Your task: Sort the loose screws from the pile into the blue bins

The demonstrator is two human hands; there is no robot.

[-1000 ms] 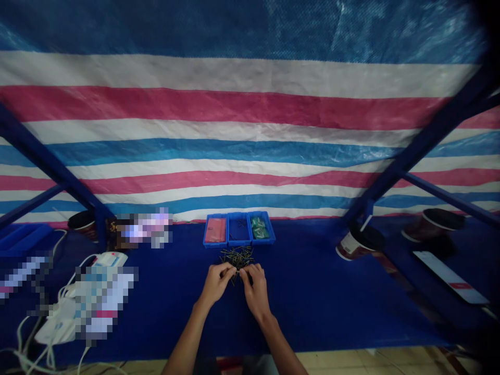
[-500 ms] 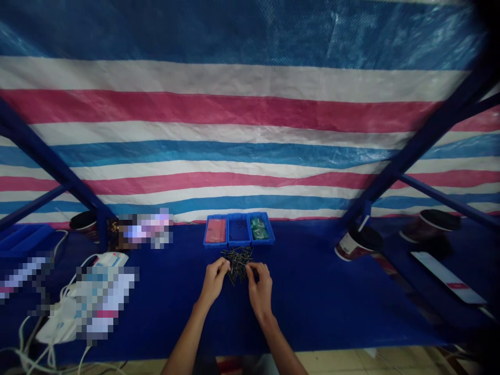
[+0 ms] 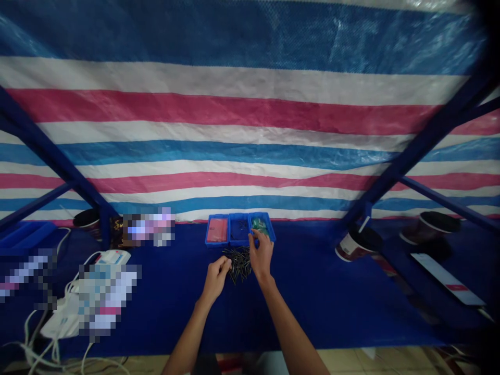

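A loose pile of thin dark pins (image 3: 236, 264) lies on the blue table cover (image 3: 320, 297), just in front of several blue plastic bins. My left hand (image 3: 215, 278) rests at the pile's left side, its fingers bunched, and whatever they hold is too small to tell. My right hand (image 3: 261, 254) reaches over the front wall of the right bin (image 3: 261, 227), its fingertips at the green parts inside. The middle bin (image 3: 239, 230) holds dark pins. The left bin (image 3: 217, 230) holds something pink-red.
A striped tarp (image 3: 250, 130) hangs behind the table, with dark blue frame bars (image 3: 425, 146) crossing it. A paper cup (image 3: 358, 244) stands to the right, and a phone (image 3: 447, 278) lies further right. White cables (image 3: 42, 344) and pixelated items (image 3: 109, 299) sit on the left.
My right hand has moved forward from the pile to the right bin. My left hand has shifted only slightly, and the pile looks much the same.
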